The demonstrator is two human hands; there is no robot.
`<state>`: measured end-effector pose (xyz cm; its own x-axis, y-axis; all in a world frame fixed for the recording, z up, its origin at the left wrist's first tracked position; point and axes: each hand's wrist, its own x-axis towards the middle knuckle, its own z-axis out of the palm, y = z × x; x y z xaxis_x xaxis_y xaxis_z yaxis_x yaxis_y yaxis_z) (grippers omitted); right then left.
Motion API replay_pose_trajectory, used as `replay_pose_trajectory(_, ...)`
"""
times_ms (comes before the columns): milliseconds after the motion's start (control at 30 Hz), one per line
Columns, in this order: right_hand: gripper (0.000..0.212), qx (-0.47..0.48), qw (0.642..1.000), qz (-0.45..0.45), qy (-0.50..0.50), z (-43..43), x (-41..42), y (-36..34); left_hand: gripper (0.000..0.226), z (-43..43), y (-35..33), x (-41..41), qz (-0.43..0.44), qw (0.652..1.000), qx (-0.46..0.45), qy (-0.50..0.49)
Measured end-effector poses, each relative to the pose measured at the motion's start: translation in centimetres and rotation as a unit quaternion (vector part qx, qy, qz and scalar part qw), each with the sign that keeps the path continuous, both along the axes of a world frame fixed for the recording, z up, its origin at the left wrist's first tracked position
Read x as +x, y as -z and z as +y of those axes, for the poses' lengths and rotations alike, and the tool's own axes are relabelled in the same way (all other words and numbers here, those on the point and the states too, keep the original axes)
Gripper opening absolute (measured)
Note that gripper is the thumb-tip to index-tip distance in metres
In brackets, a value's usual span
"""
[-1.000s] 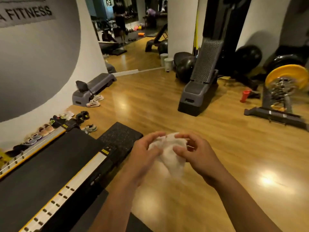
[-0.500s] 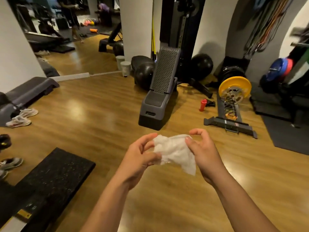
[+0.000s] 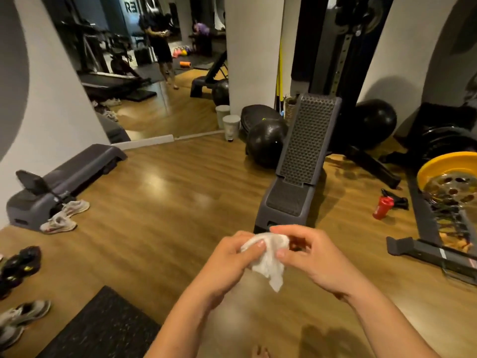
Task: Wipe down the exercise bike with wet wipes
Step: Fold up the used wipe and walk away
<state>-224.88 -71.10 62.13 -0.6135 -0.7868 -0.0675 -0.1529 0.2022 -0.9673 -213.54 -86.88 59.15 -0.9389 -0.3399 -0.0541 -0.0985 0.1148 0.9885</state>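
A crumpled white wet wipe (image 3: pixel 268 262) hangs between my two hands, in front of me above the wooden floor. My left hand (image 3: pixel 227 262) pinches its left side with thumb and fingers. My right hand (image 3: pixel 312 257) pinches its upper right edge with curled fingers. A loose corner of the wipe dangles below them. No exercise bike is plainly in view near me; dark machines show only in the wall mirror (image 3: pixel 144 63) at the back left.
A grey step platform with an upright ribbed board (image 3: pixel 299 166) stands just beyond my hands. Black exercise balls (image 3: pixel 265 143), a red bottle (image 3: pixel 383 208) and a yellow weight plate (image 3: pixel 449 177) lie right. Shoes (image 3: pixel 64 218) and another stepper (image 3: pixel 64 177) sit left. A black mat (image 3: pixel 103 329) is at lower left.
The view swung right off the black-and-yellow treadmill deck, then partly back left. Both hands kept the wipe throughout and bunched it closer together.
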Motion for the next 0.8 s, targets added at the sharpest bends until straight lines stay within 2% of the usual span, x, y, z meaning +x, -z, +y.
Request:
replay_pose_trajectory(67,0.024,0.016,0.998,0.008,-0.052,-6.3,-5.0,0.5,0.041,-5.7,-0.6,-3.4,-0.001,0.998,0.055,-0.019)
replay_pose_trajectory(133,0.015,0.009,0.996,-0.042,-0.077,-13.2,-9.0,0.4,0.041,-11.4,-1.7,-6.4,0.001,0.995,0.092,-0.037)
replay_pose_trajectory(267,0.013,-0.047,0.979,-0.198,-0.030,-27.3,-15.2,-0.4,0.035,-22.4,-3.3,-11.3,0.045,0.978,0.170,-0.110)
replay_pose_trajectory(333,0.015,-0.061,0.971,-0.232,-0.003,-33.9,-18.3,-0.2,0.038,-27.8,-2.7,-13.9,0.067,0.960,0.207,-0.176)
replay_pose_trajectory(433,0.014,-0.052,0.975,-0.215,0.000,-43.4,-23.5,0.7,0.041,-36.3,-0.9,-19.2,0.071,0.949,0.191,-0.242)
replay_pose_trajectory(500,0.022,-0.045,0.975,-0.215,-0.017,-49.3,-26.8,1.3,0.037,-42.3,0.3,-23.1,0.065,0.947,0.188,-0.252)
replay_pose_trajectory(567,0.029,-0.041,0.976,-0.215,-0.015,-54.4,-30.3,1.8,0.030,-48.3,0.7,-27.3,0.061,0.950,0.209,-0.223)
replay_pose_trajectory(667,0.026,-0.033,0.981,-0.188,0.036,-60.6,-35.4,1.6,0.033,-55.5,0.3,-34.1,0.056,0.946,0.276,-0.158)
replay_pose_trajectory(733,0.021,-0.026,0.986,-0.143,0.082,-64.4,-39.3,1.4,0.034,-60.0,0.0,-38.9,0.043,0.942,0.311,-0.116)
replay_pose_trajectory(800,0.012,-0.015,0.992,-0.061,0.111,-68.1,-43.6,1.4,0.035,-64.4,0.2,-43.8,0.024,0.945,0.314,-0.088)
